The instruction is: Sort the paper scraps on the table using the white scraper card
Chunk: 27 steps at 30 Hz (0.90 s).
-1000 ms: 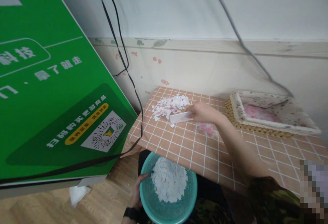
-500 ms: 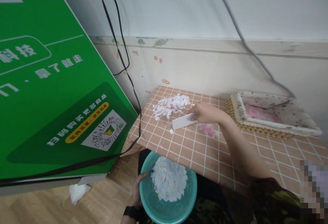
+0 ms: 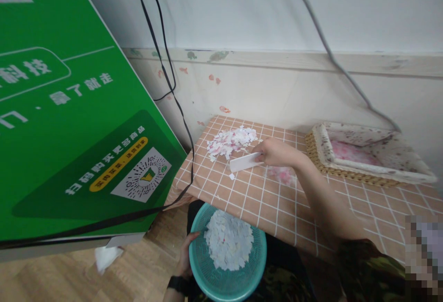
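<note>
My right hand (image 3: 275,151) pinches one end of a flat white card (image 3: 244,162), its long edge close to the checked tabletop. Just beyond the card lies a heap of white and pink paper scraps (image 3: 231,140). One loose scrap (image 3: 231,176) rests on the near side of the card. By my right wrist is a small pink clump (image 3: 282,174), its material unclear. My left hand (image 3: 188,253) grips the rim of a teal plastic basket (image 3: 259,265) below the table edge. White paper scraps (image 3: 228,239) fill the middle of that basket.
A cloth-lined wicker basket (image 3: 356,178) with pink material inside stands at the table's back right. On the left rises a green printed panel (image 3: 51,145), black cables (image 3: 180,108) hanging beside it. A white bag (image 3: 107,258) lies on the wooden floor.
My right hand has shifted slightly left and away from me with the card, bringing it nearer the heap. The left hand and the teal basket stay about where they were.
</note>
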### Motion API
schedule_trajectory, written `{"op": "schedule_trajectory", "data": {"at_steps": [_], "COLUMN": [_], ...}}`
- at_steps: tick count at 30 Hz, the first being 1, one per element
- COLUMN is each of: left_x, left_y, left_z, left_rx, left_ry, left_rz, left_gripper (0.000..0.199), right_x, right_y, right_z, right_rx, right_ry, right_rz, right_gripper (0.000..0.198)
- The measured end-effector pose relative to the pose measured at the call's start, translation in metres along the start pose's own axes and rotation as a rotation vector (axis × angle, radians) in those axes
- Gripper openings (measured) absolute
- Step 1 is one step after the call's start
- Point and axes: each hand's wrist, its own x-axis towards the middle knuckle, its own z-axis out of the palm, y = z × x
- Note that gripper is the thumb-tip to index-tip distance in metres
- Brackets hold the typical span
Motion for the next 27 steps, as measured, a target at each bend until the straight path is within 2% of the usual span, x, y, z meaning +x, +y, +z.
{"op": "schedule_trajectory", "data": {"at_steps": [4,11,16,20,27], "left_x": [0.0016,0.003,0.0056,0.0051,0.005], "left_y": [-0.0008,-0.0009,-0.0021,-0.0018,-0.0022], "left_z": [-0.0024,-0.005,-0.0077,-0.006,-0.0078], "left_rx": [-0.01,-0.023,0.003,0.004,0.008], "left_ry": [-0.016,-0.038,-0.023,-0.025,-0.037], "left_rz": [-0.031,-0.055,-0.048,-0.021,-0.031], "left_gripper": [0.026,0.026,0.024,0.024,0.026], "right_x": [-0.0027,-0.0054,-0.0026,-0.0016,-0.0005], "right_y": [-0.0035,0.0015,-0.0007,0.0,-0.0026], "right_z": [-0.0017,-0.0064,-0.0034,-0.0009,0.0019], "right_rx": [0.043,-0.034,-0.044,-0.078,-0.005], "right_ry": [-0.076,0.025,0.01,0.099,0.003], "right_rz": [-0.036,0.025,-0.011,0.026,-0.018], "right_gripper": [0.012,0.01,0.009,0.01,0.009]}}
